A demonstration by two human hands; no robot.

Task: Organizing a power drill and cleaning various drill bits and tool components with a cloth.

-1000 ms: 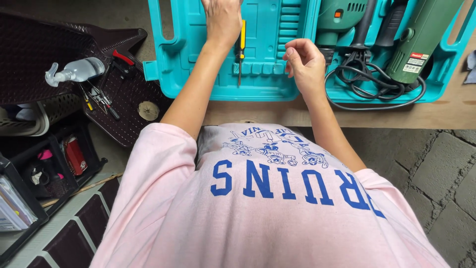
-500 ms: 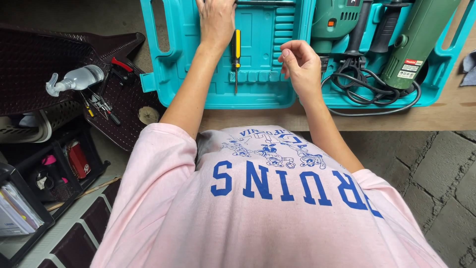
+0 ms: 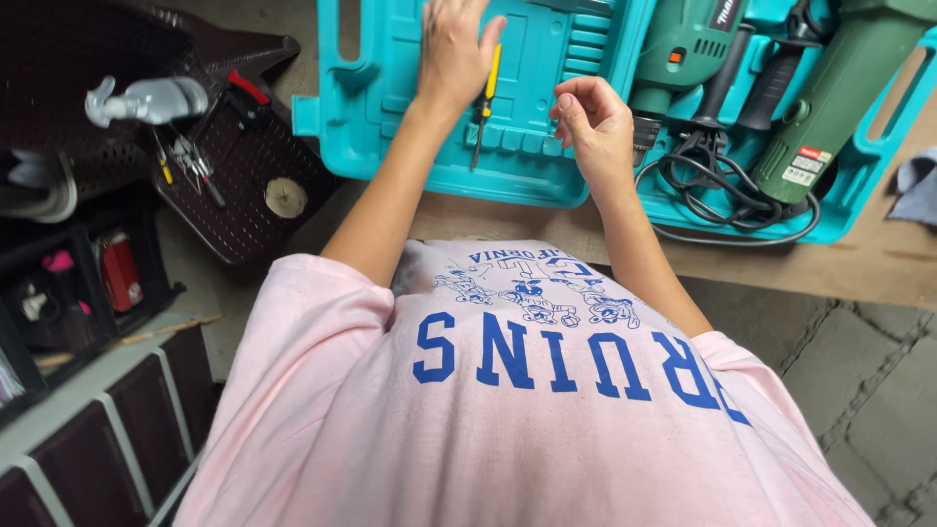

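A: Left hand (image 3: 451, 54), fingers spread flat on the teal case (image 3: 390, 117), top centre. Right hand (image 3: 597, 127), fingers curled narrow, pinching; what's inside, I can't tell.

B: Count?

A: One yellow screwdriver (image 3: 485, 98) just beside the left fingers, one green drill (image 3: 683, 49), one green grinder (image 3: 830, 107), upper right.

B: Changes?

A: Screwdriver has tilted; right hand has drifted toward the drill.

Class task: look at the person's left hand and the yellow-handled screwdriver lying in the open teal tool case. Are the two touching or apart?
Touching. In the head view, the left hand lies flat on the teal tool case, and its thumb rests against the yellow-handled screwdriver.
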